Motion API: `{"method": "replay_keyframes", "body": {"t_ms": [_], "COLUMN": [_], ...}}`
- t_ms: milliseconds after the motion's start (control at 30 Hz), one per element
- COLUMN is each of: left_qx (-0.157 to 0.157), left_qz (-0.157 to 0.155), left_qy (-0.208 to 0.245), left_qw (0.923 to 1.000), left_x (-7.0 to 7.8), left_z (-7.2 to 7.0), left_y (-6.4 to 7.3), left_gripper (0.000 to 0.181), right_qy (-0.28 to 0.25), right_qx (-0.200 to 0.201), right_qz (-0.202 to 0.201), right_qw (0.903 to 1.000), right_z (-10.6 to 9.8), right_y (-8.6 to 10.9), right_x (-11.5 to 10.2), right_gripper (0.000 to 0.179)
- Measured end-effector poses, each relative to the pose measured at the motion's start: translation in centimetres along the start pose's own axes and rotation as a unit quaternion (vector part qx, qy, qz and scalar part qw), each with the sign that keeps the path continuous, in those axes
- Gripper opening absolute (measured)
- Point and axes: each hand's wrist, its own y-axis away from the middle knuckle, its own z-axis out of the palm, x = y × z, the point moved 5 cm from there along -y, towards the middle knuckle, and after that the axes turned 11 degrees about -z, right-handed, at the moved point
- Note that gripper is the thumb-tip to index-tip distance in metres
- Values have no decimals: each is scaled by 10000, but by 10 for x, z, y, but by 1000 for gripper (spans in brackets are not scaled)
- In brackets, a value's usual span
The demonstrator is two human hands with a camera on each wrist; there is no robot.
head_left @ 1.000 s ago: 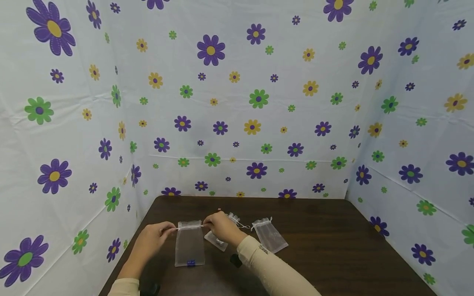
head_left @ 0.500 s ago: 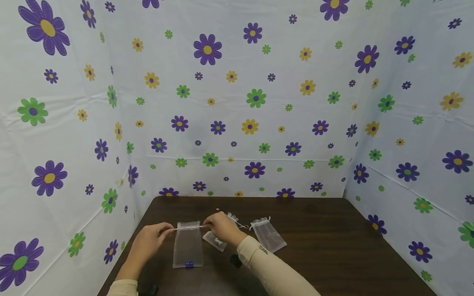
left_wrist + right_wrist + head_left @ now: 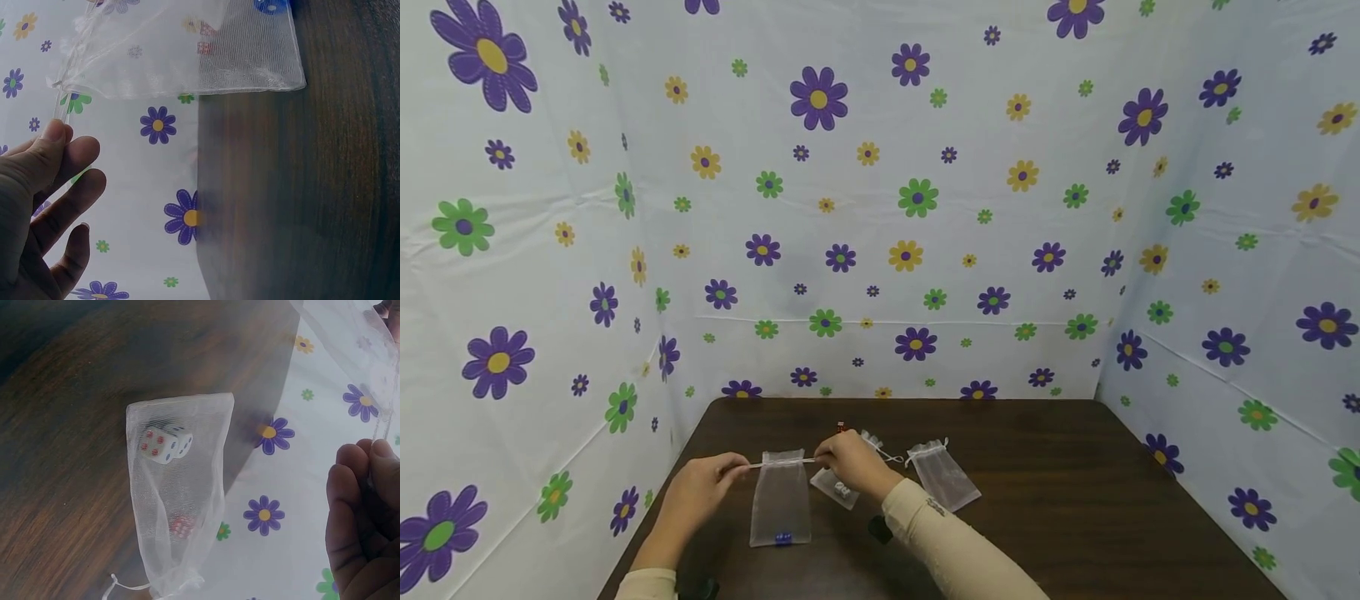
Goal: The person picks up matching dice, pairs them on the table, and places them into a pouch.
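over the bench (image 3: 1075, 500), the sheer bag (image 3: 781, 500) hangs between the left hand (image 3: 703, 487) and right hand (image 3: 853, 461), blue dice (image 3: 784, 539) at its bottom. the step looks like drawing the cord (image 3: 756, 465); i'd pull level and evenly from both sides of the bag. left of it, fingers (image 3: 81, 150) pinch the cord, the rest loosely apart; right of it, they clamp the cord too, the others curled close together.

You've got a sheer white mesh bag (image 3: 781, 500), glossy blue dice (image 3: 783, 539) dotted white, white cube dice (image 3: 159, 445) pipped red and blue, dark-brown wood-grained bench (image 3: 1045, 492), white fabric backdrop (image 3: 880, 225) flowered purple, green, yellow!
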Motion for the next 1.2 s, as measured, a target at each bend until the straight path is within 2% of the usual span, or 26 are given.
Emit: {"method": "replay_keyframes", "body": {"t_ms": [233,500,600,833,900,1067,1200], "left_qx": [127,-64,-138,-30,-115,-565,-670], "left_qz": [129,-37,-86,-106,-203,-547,-614], "left_qy": [11,-109,-137,-105,-119,-176,-242], "left_qw": [9998,9999,9998,9999,9997,9967,9956], "left_x": [2,-3,-5,-7,-9,-16,-23], "left_z": [-3,-2,-2,-2,-1,6,12], "left_y": [1,-1,-1,-5,-6,-7,-6], "left_gripper": [13,2,7,5,4,11,16], "right_qy": [-89,-25,28,212,211,311,364], "right_qx": [-69,-41,-50,-21,-28,-69,-109], "right_qz": [79,129,115,-3,-39,-140,141], "right_qw": [9999,9999,9999,9998,9998,9994,9992], "right_z": [1,1,1,2,2,5,6], "right_y": [2,1,2,0,0,4,10], "right_x": [2,5,4,5,6,10,20], "right_gripper": [13,13,12,13,14,17,21]}}
